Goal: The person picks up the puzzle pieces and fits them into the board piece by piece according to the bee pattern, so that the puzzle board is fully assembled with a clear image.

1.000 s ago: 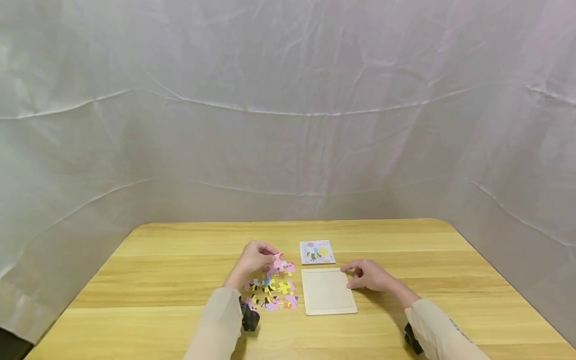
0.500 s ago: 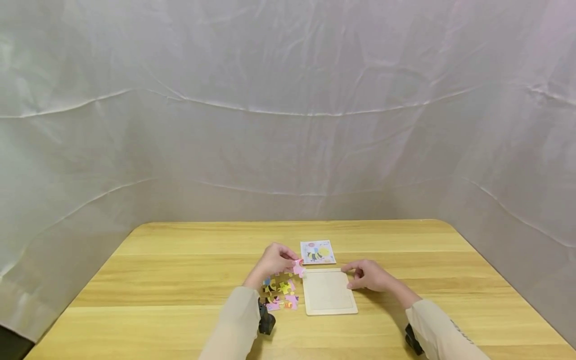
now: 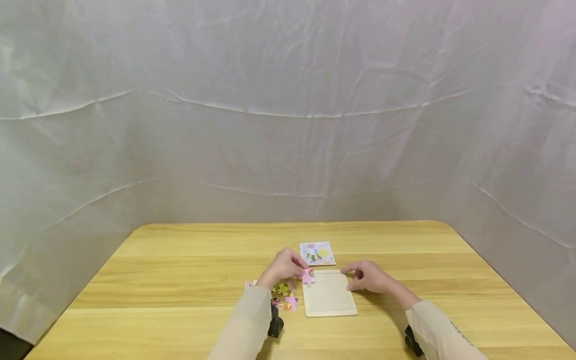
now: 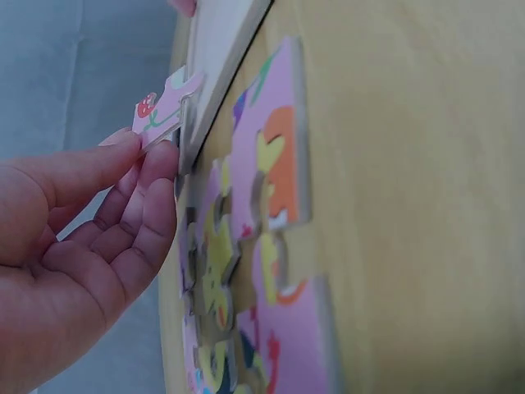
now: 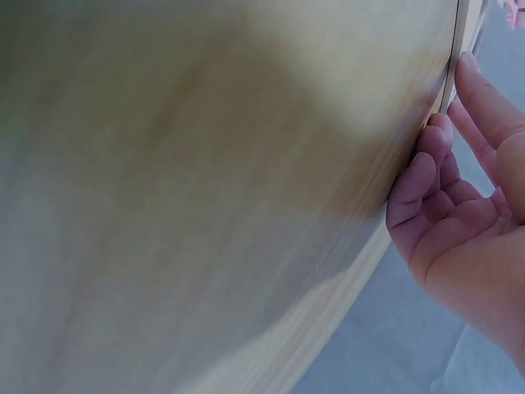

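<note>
Between thumb and fingers my left hand (image 3: 284, 265) pinches a pink jigsaw puzzle piece (image 4: 160, 113) with a red print on it. In the head view that piece overlaps the upper left corner of the pale wooden puzzle tray (image 3: 330, 295). My right hand (image 3: 372, 278) rests at the tray's upper right corner, index finger and thumb extended to its edge. The remaining fingers are curled in, as the right wrist view shows. Loose puzzle pieces (image 4: 279, 172), pink, yellow and orange, lie left of the tray, partly hidden by my left forearm.
A square picture card (image 3: 317, 253) with a bee on it lies just behind the tray. Everything sits on a wood-grain table (image 3: 180, 280). Grey cloth (image 3: 288, 150) hangs behind the table and along both sides.
My left hand has carried the pink puzzle piece rightward from the loose pieces to the tray's upper left corner. The right hand has stayed at the tray.
</note>
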`<move>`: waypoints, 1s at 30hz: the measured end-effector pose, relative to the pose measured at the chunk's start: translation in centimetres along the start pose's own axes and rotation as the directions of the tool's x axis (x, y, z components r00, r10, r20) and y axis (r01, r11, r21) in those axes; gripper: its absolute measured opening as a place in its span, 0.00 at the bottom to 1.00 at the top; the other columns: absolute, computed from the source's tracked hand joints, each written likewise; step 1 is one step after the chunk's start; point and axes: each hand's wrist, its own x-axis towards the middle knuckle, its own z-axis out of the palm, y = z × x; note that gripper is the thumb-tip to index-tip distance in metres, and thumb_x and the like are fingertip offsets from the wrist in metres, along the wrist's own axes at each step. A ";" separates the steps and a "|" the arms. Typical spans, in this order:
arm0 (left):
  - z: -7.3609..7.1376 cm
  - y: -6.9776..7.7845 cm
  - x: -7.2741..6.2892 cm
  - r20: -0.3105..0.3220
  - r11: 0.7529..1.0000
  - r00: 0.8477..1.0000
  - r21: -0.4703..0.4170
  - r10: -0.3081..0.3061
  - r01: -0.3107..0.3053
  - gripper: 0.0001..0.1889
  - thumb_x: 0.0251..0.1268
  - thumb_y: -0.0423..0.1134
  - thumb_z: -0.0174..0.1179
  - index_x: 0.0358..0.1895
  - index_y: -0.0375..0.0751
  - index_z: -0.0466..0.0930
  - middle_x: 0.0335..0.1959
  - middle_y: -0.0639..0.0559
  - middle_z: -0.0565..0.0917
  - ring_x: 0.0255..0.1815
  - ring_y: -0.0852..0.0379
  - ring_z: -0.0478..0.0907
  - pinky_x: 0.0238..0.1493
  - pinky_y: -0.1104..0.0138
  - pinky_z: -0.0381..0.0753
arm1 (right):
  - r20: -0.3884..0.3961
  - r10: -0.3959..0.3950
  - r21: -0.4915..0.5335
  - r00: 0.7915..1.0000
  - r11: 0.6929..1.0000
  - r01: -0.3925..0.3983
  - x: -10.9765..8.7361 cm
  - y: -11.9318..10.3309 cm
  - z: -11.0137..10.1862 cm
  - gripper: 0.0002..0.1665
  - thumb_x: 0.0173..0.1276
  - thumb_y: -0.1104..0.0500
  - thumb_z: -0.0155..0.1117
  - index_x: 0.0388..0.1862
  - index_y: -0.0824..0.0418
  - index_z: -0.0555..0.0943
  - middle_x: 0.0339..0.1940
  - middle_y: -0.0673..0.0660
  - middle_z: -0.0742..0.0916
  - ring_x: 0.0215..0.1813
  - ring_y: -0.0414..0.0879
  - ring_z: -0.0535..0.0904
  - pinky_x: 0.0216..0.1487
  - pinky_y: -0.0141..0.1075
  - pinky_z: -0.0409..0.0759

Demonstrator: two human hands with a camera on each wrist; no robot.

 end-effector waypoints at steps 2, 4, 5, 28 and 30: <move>0.2 -0.1 0.1 -0.001 1.000 1.000 0.007 -0.013 0.013 0.02 0.49 0.21 0.60 0.27 0.27 0.81 0.17 0.42 0.79 0.16 0.57 0.74 0.18 0.63 0.77 | 0.001 0.005 -0.003 1.000 1.000 -0.005 0.0 0.1 0.1 0.22 0.54 0.65 0.66 0.48 0.73 0.76 0.16 0.49 0.72 0.19 0.37 0.62 0.20 0.27 0.61; 0.4 -0.2 0.3 -0.005 0.999 1.000 0.025 -0.019 0.019 0.02 0.49 0.22 0.60 0.26 0.29 0.81 0.17 0.43 0.79 0.16 0.55 0.75 0.18 0.64 0.76 | 0.002 0.004 -0.002 1.000 1.000 -0.004 0.0 0.2 0.1 0.22 0.54 0.66 0.66 0.48 0.73 0.76 0.16 0.49 0.72 0.19 0.37 0.62 0.21 0.27 0.61; 0.5 -0.2 0.3 -0.007 0.999 1.000 0.032 -0.021 0.021 0.03 0.49 0.22 0.61 0.25 0.30 0.81 0.16 0.44 0.79 0.16 0.55 0.75 0.18 0.64 0.76 | 0.002 0.007 -0.003 1.000 1.000 -0.007 0.1 0.3 0.1 0.22 0.54 0.66 0.66 0.48 0.73 0.76 0.16 0.49 0.72 0.19 0.37 0.62 0.21 0.27 0.61; 1.8 0.0 1.3 -0.048 0.981 0.999 0.195 0.000 0.009 0.04 0.44 0.22 0.65 0.20 0.32 0.81 0.16 0.50 0.79 0.14 0.61 0.70 0.16 0.74 0.69 | 0.003 0.002 0.000 1.000 1.000 -0.002 0.1 0.2 0.0 0.22 0.54 0.65 0.66 0.48 0.72 0.76 0.18 0.49 0.73 0.20 0.37 0.62 0.21 0.27 0.61; 1.7 -0.1 1.3 -0.048 0.980 0.999 0.197 -0.014 0.023 0.05 0.44 0.23 0.65 0.19 0.34 0.81 0.16 0.51 0.78 0.14 0.61 0.70 0.16 0.73 0.70 | 0.002 -0.001 0.008 1.000 1.000 0.001 0.1 0.1 0.0 0.22 0.54 0.65 0.66 0.48 0.72 0.76 0.17 0.49 0.73 0.19 0.37 0.62 0.20 0.27 0.61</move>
